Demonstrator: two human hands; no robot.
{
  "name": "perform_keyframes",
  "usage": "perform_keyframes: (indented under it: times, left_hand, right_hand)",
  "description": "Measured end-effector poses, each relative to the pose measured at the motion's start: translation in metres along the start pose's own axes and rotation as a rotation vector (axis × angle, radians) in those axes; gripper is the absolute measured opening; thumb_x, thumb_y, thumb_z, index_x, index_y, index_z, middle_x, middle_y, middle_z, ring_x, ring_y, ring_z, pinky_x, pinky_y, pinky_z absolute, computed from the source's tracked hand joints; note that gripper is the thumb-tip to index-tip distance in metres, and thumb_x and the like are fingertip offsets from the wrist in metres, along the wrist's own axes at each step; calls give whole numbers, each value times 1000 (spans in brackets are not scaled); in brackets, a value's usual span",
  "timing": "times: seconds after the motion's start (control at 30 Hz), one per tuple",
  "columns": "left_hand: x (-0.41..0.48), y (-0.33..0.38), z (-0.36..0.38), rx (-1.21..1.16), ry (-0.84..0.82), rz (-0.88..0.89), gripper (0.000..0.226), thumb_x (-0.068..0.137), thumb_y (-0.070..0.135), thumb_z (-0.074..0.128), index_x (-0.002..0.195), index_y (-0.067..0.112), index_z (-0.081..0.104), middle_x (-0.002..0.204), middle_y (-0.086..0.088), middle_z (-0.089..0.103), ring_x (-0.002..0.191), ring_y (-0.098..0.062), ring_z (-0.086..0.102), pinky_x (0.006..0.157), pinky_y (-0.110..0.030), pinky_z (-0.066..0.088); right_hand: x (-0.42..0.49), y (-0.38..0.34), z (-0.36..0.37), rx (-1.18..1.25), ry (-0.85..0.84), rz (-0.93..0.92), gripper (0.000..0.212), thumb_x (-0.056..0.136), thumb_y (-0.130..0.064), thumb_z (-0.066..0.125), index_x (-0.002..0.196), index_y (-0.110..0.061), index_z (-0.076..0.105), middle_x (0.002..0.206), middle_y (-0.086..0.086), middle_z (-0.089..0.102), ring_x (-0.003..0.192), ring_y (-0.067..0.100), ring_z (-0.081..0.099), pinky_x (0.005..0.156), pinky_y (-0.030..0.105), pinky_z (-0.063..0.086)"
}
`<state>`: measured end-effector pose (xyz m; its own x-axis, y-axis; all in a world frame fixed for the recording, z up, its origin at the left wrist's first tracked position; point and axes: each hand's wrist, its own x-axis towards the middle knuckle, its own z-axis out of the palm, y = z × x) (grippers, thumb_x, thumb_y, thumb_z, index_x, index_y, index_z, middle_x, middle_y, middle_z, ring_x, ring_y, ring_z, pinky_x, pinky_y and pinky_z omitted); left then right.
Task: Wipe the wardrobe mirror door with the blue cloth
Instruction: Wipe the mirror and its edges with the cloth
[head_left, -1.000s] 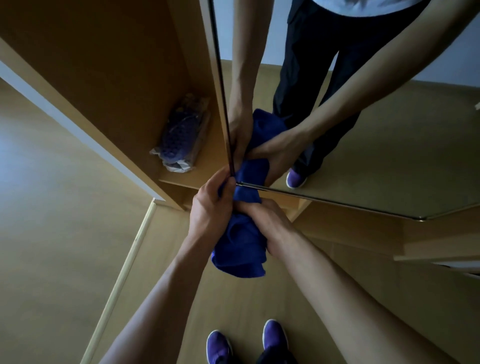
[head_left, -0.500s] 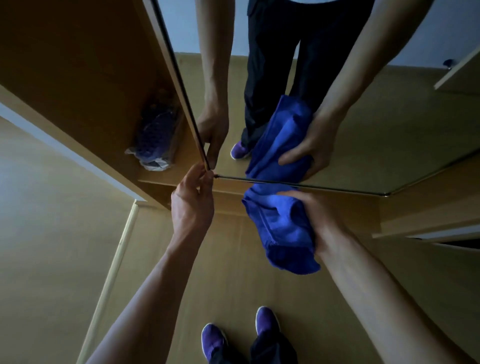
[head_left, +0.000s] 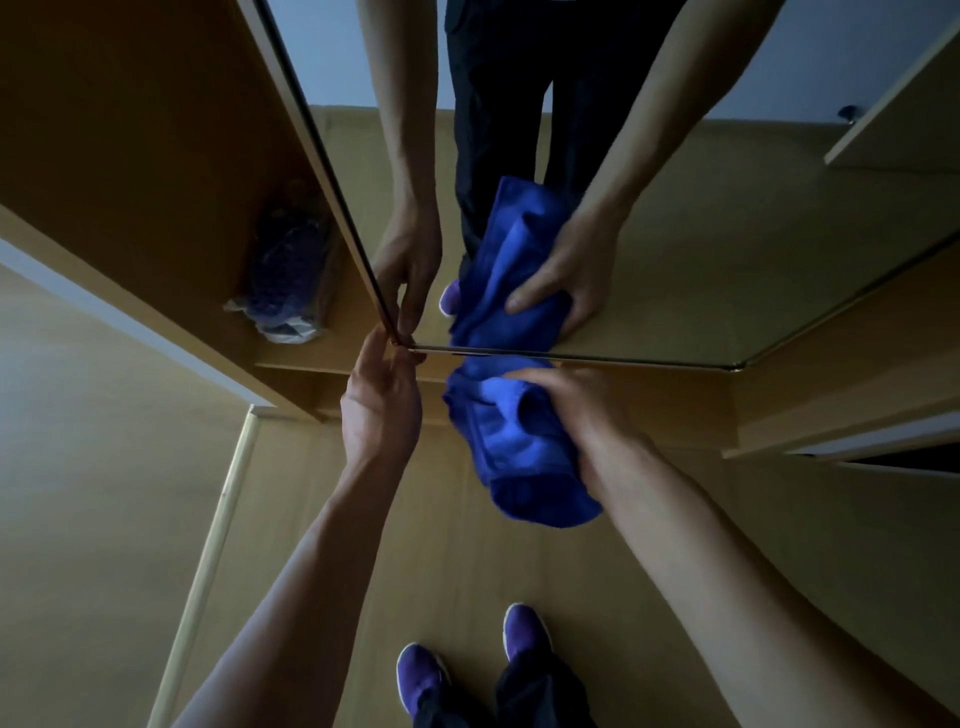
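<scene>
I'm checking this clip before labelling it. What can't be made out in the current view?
- Mirror door, head view: its upper part is cut off by the top edge.
- Bagged item inside the wardrobe: too dim and blurred to identify.
- Right hand: palm hidden by the blue cloth.

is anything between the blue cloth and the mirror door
Nothing visible. The right hand holds the blue cloth at the mirror door bottom edge; the left hand grips the door's corner, beside the cloth.
</scene>
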<state>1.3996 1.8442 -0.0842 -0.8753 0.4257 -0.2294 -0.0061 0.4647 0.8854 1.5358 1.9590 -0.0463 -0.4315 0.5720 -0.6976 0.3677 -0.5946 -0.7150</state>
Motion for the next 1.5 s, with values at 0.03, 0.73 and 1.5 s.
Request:
perform_keyframes:
  times: [0.03, 0.73, 1.5]
  left_hand:
    - [0, 0, 2, -35, 9, -31, 39, 99, 30, 49, 125, 59, 54, 104, 11, 78, 101, -14, 71, 90, -43, 57]
    - [1, -2, 15, -211, 39, -162, 60, 89, 21, 52, 147, 37, 48, 101, 10, 79, 94, -14, 72, 95, -50, 55]
    - [-23, 16, 48, -378, 173, -214, 79, 96, 13, 49, 161, 43, 14, 104, 11, 72, 97, -10, 75, 82, -34, 59]
  right_hand:
    - [-2, 0, -14, 22, 10, 17, 28, 68, -17, 79, 92, -3, 75, 95, 16, 76, 81, 26, 75, 72, 38, 59]
    - [-3, 8, -31, 31, 48, -30, 25, 69, -21, 77, 89, -5, 76, 92, 13, 76, 72, 21, 70, 66, 32, 53]
    - [-17, 8, -91, -46, 274, -140, 17, 66, -23, 80, 69, -8, 73, 73, 14, 73, 64, 27, 72, 54, 33, 53]
